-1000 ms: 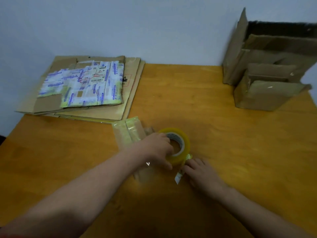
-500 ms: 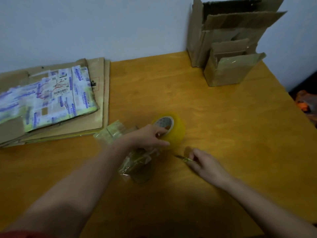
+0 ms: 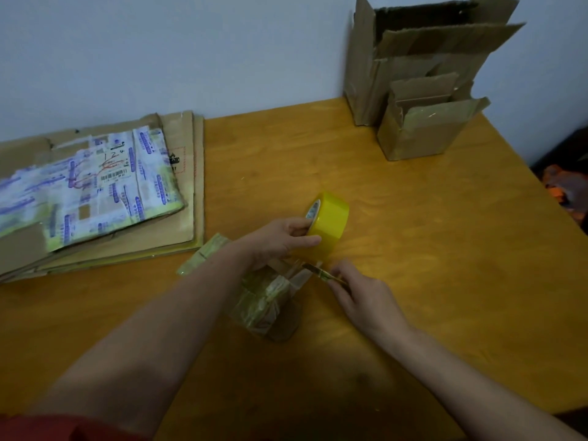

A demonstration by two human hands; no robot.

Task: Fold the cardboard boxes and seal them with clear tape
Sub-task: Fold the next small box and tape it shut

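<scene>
My left hand grips a yellowish roll of clear tape, held on edge just above the wooden table. My right hand pinches the free end of the tape, a thin strip drawn out from the roll. Below both hands sits a small cardboard box heavily wrapped in old tape; my left forearm covers part of it. At the back right stand an opened large box and an opened small box, flaps up.
A stack of flattened cardboard lies at the left, its top sheet covered in printed labels. The table's right edge drops off near a dark area with something orange. A pale wall runs behind the table.
The left hand has tipped the tape roll up onto its edge and lifted it slightly. The right hand has drawn the tape end out a little. The view has shifted.
</scene>
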